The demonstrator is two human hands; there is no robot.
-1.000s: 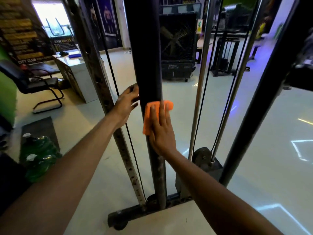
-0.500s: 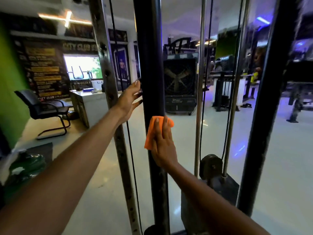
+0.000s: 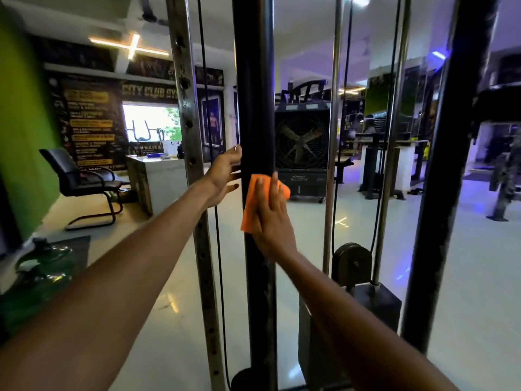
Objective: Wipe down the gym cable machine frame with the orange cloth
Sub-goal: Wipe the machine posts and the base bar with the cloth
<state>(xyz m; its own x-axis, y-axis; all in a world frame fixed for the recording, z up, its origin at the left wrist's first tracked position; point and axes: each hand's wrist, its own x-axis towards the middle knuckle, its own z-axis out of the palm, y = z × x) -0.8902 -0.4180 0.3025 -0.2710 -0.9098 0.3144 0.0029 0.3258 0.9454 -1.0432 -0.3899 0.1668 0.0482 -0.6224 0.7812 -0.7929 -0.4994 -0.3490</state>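
Cloth: orange cloth (image 3: pixel 251 204), flat against black post (image 3: pixel 255 94).
Right hand (image 3: pixel 269 215): straight fingers pressing cloth.
Left hand (image 3: pixel 224 174): fingers spread, touching post.
Floor (image 3: pixel 465 249): glossy, pale.

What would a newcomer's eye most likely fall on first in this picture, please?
Probably the orange cloth, pressed flat by the right hand against the black upright post at centre. Next, the left hand touching the post's left side, and the green wall at far left.

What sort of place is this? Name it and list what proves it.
Almost certainly a gym. A wall sign reads "CITY CLUB GYM"; the cable machine frame being wiped has a pulley and cables; more exercise machines stand across the floor.
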